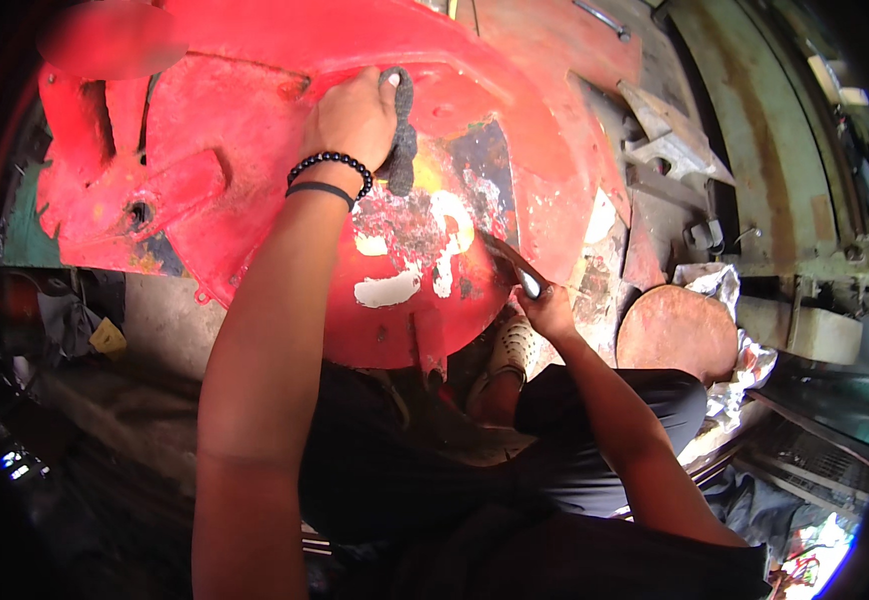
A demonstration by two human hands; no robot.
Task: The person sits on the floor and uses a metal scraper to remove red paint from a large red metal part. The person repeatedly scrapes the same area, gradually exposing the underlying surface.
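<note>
The left hand [355, 115] is pressed flat on a big red metal panel [245, 130]. Its fingers are curled around a dark grey scrap of sanding cloth [400, 135], which hangs down over the panel from the fingertips. A black bead bracelet [333, 165] and a thin black band sit on that wrist.

The right hand [547, 308] is at the lower right edge of the red panel. It is closed tight around the handle of a scraper [510, 262]. The flat blade points up and left and touches the paint.

Between the two hands the red panel looks rough. The paint is chipped away in patches, and you can see white, yellow, black and dark blue spots underneath. The panel is curved and leans over the person's knees, which are in dark trousers. A light shoe [510, 350] peeks out just under the panel.

To the right of the panel is a round rusty disc [677, 335] lying on crumpled plastic. Past that is an old green metal frame [775, 130] with rust on it. Grey metal parts [670, 135] lie just right of the panel's top. Left of and below the panel the floor is dark and messy with rags.
</note>
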